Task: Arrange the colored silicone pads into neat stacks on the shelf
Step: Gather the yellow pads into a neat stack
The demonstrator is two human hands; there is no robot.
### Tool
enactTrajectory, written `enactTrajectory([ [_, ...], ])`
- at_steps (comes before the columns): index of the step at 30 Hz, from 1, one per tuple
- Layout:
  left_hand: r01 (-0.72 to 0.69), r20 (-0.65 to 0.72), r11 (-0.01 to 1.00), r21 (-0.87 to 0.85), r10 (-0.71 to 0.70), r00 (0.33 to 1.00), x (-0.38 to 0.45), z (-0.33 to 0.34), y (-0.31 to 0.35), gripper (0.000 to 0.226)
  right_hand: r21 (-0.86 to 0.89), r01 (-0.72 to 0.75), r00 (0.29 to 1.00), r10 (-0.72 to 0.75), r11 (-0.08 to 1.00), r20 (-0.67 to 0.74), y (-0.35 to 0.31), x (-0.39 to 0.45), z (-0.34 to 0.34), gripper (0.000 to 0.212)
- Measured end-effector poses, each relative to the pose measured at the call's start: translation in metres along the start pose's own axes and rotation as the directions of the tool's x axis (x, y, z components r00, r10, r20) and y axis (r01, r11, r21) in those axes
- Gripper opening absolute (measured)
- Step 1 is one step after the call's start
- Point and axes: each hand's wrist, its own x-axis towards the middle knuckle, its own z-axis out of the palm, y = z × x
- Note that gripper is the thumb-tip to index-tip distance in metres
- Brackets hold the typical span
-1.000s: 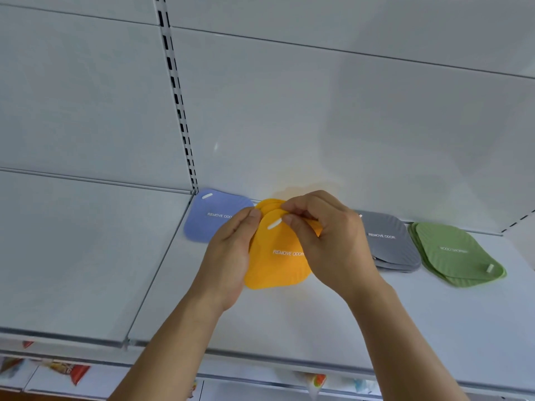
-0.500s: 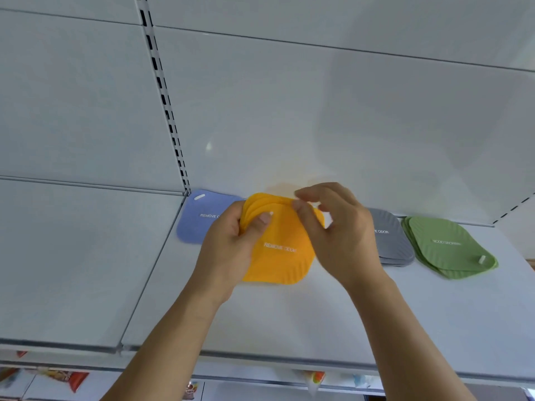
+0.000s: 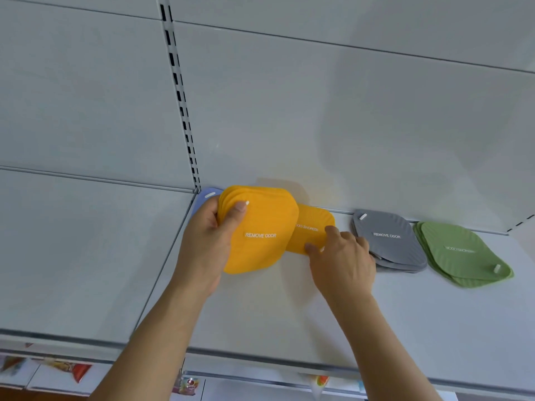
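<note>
White shelf [image 3: 289,314] bears a lone orange pad [image 3: 312,224], edge pinched by the right grip [image 3: 344,261], while the left grip [image 3: 202,244] clasps the raised orange stack [image 3: 260,224], whose fanned layers may slip.

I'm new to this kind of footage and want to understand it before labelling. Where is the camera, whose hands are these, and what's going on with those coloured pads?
There is no machine here. A person wears one wide-angle camera on the head, looking forward and down, so you see their own two arms. They are working at a white shelf. The left hand grips a stack of orange pads, thumb on top. The right hand has its fingers on another orange pad lying on the shelf beside it; whether they pinch it is unclear. A blue pad peeks out behind the left hand. To the right lie a grey stack and a green stack. Several pads read REMOVE ODOR.
</note>
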Motion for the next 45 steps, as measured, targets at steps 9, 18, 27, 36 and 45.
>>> enactTrajectory([
  [9, -0.008, -0.003, 0.999, -0.035, 0.008, 1.000, 0.003, -0.006, -0.001, 0.045, 0.342, 0.015, 0.998, 0.009, 0.940, -0.068, -0.001, 0.007, 0.007, 0.069],
  [18, -0.017, -0.004, 0.999, -0.042, 0.017, 1.000, 0.008, -0.004, -0.002, 0.033, 0.456, -0.114, 0.992, 0.125, 0.883, 0.006, 0.006, 0.011, 0.003, 0.064],
  [27, 0.007, 0.008, 0.999, -0.044, -0.007, 1.000, 0.004, 0.004, 0.003, 0.040, 0.584, -0.108, 0.991, 0.132, 0.805, 0.001, 0.004, 0.011, 0.005, 0.072],
  [36, 0.012, 0.007, 0.998, -0.059, -0.012, 1.000, 0.002, 0.002, 0.005, 0.036, 0.624, -0.011, 0.993, 0.081, 0.782, -0.084, 0.009, 0.003, -0.027, 0.016],
  [45, 0.095, 0.043, 0.991, -0.093, -0.092, 0.995, 0.002, 0.011, 0.005, 0.017, 0.379, 0.634, 0.773, -0.573, 0.674, -0.274, 0.044, -0.008, -0.123, 0.037],
])
